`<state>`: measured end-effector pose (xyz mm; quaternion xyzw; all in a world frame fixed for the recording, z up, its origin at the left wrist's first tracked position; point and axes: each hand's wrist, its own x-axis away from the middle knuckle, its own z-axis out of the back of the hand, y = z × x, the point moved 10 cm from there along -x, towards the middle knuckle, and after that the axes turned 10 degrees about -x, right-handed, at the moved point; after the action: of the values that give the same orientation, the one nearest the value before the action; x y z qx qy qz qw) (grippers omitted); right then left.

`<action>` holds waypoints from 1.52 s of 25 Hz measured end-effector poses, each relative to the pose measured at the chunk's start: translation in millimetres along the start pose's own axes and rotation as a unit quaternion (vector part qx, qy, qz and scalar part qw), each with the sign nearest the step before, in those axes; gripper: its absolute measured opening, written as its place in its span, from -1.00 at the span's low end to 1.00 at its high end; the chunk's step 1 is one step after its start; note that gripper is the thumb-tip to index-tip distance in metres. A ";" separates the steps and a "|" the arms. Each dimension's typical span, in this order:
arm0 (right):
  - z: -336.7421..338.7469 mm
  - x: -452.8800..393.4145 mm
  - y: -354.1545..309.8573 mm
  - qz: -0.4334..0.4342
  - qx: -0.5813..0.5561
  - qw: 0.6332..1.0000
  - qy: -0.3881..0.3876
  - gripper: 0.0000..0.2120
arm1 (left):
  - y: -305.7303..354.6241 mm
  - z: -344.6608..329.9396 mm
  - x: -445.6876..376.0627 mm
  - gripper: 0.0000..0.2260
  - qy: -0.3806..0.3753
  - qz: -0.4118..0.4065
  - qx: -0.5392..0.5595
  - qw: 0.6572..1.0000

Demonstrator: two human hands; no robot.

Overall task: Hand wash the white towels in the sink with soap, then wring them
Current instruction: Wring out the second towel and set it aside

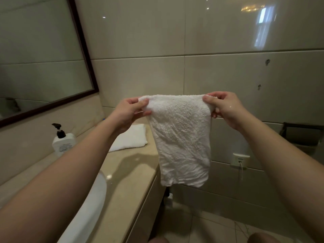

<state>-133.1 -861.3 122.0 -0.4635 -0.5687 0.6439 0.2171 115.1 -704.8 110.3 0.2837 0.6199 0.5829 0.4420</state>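
Observation:
A crumpled white towel [182,139] hangs spread out in the air to the right of the counter, over the floor. My left hand [130,113] pinches its top left corner and my right hand [223,109] pinches its top right corner, both raised in front of the tiled wall. A second white towel [130,139] lies folded on the beige counter [133,174] behind my left forearm. The white sink [91,204] shows its rim at the lower left; my left arm hides most of the basin. A white soap pump bottle [64,141] stands on the counter at the left.
A dark-framed mirror [42,55] fills the upper left wall. A wall socket [240,160] with a thin cable sits low on the right wall, and a dark rack [303,135] juts in at the far right. Tiled floor lies below the counter's end.

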 end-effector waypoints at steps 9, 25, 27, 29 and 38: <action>-90.1 -52.2 -27.1 0.023 -0.017 1.000 0.008 -0.87 | 47.4 89.7 -6.8 -0.90 0.195 -0.060 -0.030 0.978; -185.7 -37.5 54.2 -0.014 -0.019 0.996 -0.090 -0.94 | -28.1 180.2 26.1 -0.92 0.241 -0.026 -0.025 0.970; -185.1 -17.3 65.5 -0.029 -0.017 0.995 -0.098 -0.94 | -43.4 180.5 44.5 -0.92 0.242 -0.010 -0.034 0.970; -183.3 3.3 75.3 -0.039 -0.020 0.994 -0.103 -0.97 | -58.1 178.5 63.6 -0.92 0.236 0.001 -0.045 0.971; -180.3 51.5 136.9 -0.094 0.068 0.986 -0.120 -0.95 | -129.8 173.2 95.8 -0.74 0.243 0.088 -0.054 0.965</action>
<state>28.4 -759.5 -10.1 -0.3114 -0.5868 0.7088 0.2374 245.6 -560.7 -24.6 0.1625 0.6486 0.7037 0.2403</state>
